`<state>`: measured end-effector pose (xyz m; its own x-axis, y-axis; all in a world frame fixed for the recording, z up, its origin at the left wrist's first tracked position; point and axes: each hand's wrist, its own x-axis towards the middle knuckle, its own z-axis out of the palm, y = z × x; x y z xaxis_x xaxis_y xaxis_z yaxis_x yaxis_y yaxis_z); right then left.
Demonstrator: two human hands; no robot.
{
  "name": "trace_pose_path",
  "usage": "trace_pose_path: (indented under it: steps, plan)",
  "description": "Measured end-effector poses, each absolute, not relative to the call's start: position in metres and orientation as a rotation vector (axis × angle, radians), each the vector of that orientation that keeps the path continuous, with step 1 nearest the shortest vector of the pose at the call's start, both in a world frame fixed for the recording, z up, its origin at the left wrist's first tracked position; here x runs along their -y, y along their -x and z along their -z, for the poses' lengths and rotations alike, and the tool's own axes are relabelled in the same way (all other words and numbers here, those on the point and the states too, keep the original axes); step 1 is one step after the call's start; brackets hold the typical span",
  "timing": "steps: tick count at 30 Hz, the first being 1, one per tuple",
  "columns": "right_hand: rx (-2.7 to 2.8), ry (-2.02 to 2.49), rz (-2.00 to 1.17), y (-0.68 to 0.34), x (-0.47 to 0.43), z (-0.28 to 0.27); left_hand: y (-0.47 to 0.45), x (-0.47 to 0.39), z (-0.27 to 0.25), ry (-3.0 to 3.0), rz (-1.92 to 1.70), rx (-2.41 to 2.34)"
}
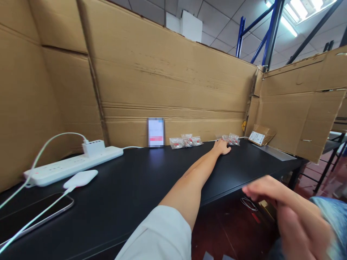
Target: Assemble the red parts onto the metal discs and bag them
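Note:
My left hand [222,146] reaches across the black table to a group of small clear plastic packets [233,139] by the cardboard wall. Its thumb stands apart to the right, while the fingertips lie at the packets, partly hidden behind the back of the hand. Left of it, more clear packets [187,141] with small red parts inside lie in a loose row. My right hand [292,213] is close to the camera at the lower right, in front of the table edge. It is smeared by motion, its fingers partly bent, and whatever it may hold cannot be made out.
A screen [155,133] leans against the cardboard wall [168,79]. At left are a white power strip [73,167], a charger [93,147], a white charging pad [81,178] and a phone [35,216]. A labelled brown package [260,135] sits at the far right.

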<state>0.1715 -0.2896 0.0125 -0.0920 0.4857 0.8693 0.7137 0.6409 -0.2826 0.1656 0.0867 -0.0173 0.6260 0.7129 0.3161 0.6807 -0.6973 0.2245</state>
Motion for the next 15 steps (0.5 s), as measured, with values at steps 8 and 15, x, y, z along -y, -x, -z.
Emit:
trace_pose_path:
  steps: [8, 15]
  plan:
    - [1.765, 1.424, 0.14, -0.217, 0.163, 0.011, -0.143, -0.076, 0.011, -2.465, -1.02, -1.28]
    - [1.785, 1.625, 0.033, -0.229, 0.134, 0.013, -0.089, -0.056, 0.018, -2.058, -1.188, -1.154]
